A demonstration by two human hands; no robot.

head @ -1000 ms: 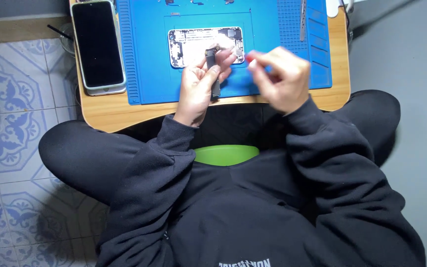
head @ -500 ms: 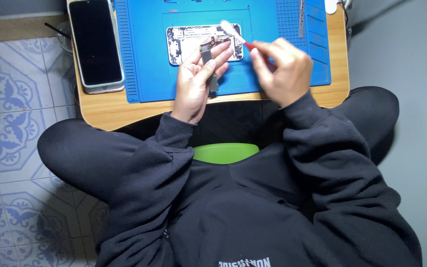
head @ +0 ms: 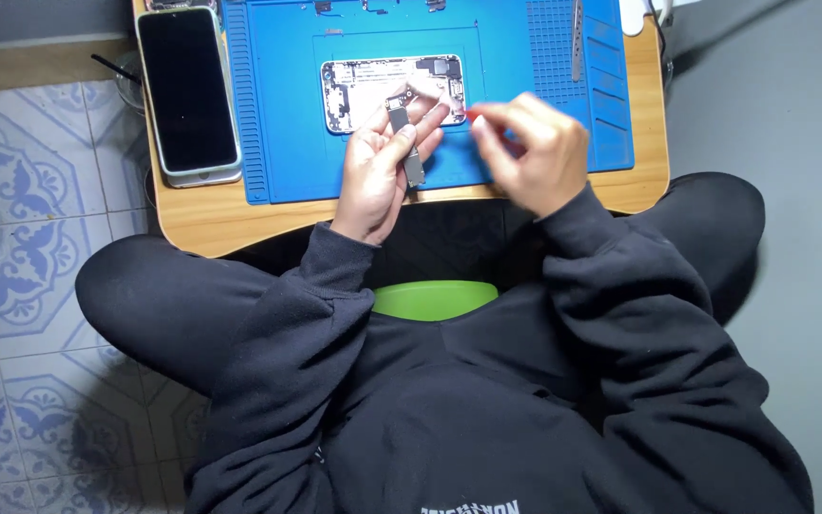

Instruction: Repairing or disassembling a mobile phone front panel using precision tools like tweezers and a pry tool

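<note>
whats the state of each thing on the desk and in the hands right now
opened phone body: flat on the mat, insides exposed
blue silicone work mat: flat on the desk
black-screened phone: face up, screen dark, left of the mat
narrow grey board part: lifted off the mat
left hand: gripping the grey part
right hand: pinching a thin red-tipped tool
light wooden desk: carrying it all

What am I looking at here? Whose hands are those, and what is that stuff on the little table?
The camera sits on a person's head, looking down, so you see their lap and both hands. On the small wooden table lies a blue work mat. An opened phone with its insides showing rests on the mat. Another phone with a dark screen lies beside it. The left hand holds a narrow grey phone part. The right hand pinches a thin tool with a red bit.
</note>
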